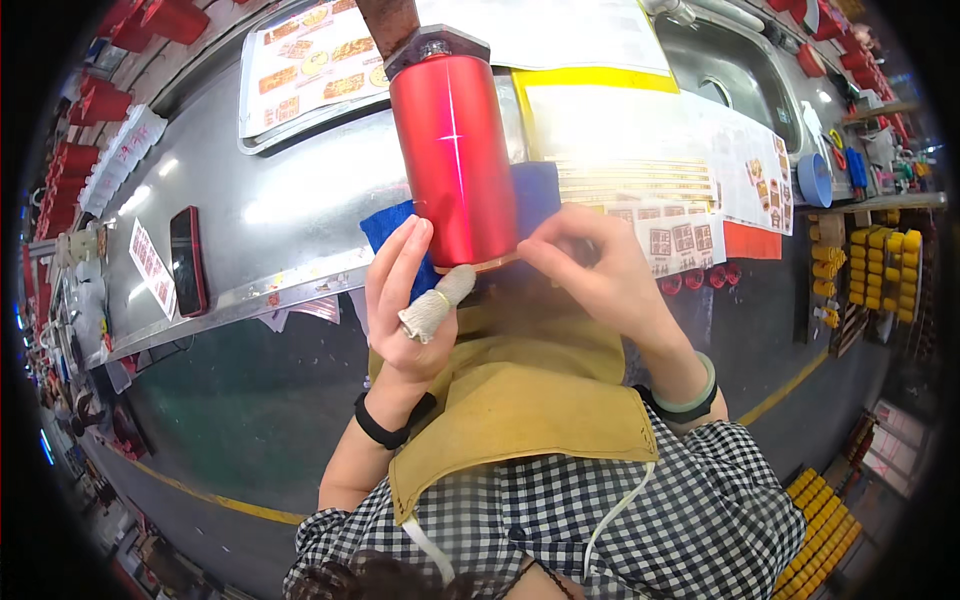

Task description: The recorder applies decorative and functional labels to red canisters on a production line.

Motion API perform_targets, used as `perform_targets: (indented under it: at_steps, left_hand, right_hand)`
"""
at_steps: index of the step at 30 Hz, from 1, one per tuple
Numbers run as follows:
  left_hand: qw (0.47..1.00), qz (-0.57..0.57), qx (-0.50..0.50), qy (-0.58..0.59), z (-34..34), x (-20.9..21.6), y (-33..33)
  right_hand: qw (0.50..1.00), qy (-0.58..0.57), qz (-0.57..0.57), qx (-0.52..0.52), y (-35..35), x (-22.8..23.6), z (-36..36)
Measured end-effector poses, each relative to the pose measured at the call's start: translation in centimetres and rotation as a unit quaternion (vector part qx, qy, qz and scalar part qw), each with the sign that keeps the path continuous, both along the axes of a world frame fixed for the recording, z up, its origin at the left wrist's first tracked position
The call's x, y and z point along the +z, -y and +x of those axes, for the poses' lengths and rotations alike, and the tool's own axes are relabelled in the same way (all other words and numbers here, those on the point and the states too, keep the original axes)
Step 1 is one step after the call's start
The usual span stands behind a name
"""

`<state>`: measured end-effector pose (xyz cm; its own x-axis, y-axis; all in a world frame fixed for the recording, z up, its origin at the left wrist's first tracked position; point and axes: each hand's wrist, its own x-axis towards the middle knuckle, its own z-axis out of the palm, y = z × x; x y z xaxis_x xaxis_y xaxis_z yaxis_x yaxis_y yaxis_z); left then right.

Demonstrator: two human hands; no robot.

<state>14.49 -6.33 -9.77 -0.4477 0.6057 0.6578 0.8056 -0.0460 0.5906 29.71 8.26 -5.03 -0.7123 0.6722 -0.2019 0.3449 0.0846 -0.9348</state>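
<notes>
Closest to the camera there's a black-and-white checked shirt [720,490] with a mustard-tan apron [520,405] over it. Black band [376,424] on the left wrist, pale green band [704,388] on the right one.

Then the hands. The left hand [405,305] is loosely open, two long fingers stretched up against the left side of a shiny red cylinder [455,150], with the thumb in a whitish cloth cover [430,312] by its near end. The right hand [590,265] has thumb and index tips brought together at the lower right rim; can't tell if there's anything pinched between them.

The cylinder is front and center, its near end between the hands and its far end up against a dark metal fitting [440,45]. Blue cloth [541,188] shows on either side of it.

Past that is the metal bench [300,190]: a phone [187,262] off to the left with a printed strip [152,268] just beside it, a tray [245,125] of printed sheets further up, and a blue bowl [812,180] over on the right. Way off right, yellow spools [885,265] sit on a rack.
</notes>
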Motion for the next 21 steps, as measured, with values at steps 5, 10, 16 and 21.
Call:
perform_targets:
  at_steps: [5,10,16,21]
  left_hand:
    - [0.997,-0.015,-0.008,-0.081,-0.1,1.0,-0.4]
    - [0.997,0.014,-0.058,-0.045,-0.6,0.1,-0.8]
    - [0.997,0.023,-0.053,0.042,-0.5,-0.8,-0.1]
    - [1.000,-0.009,0.008,-0.025,0.0,0.2,-0.2]
  right_hand:
    - [1.000,0.016,-0.001,-0.004,0.0,0.0,0.0]
    - [1.000,0.002,0.021,-0.007,0.2,-0.3,-0.1]
    - [0.998,-0.011,0.057,0.002,0.3,-0.1,-0.4]
    - [0.996,-0.020,0.084,0.002,0.3,-0.3,-0.4]
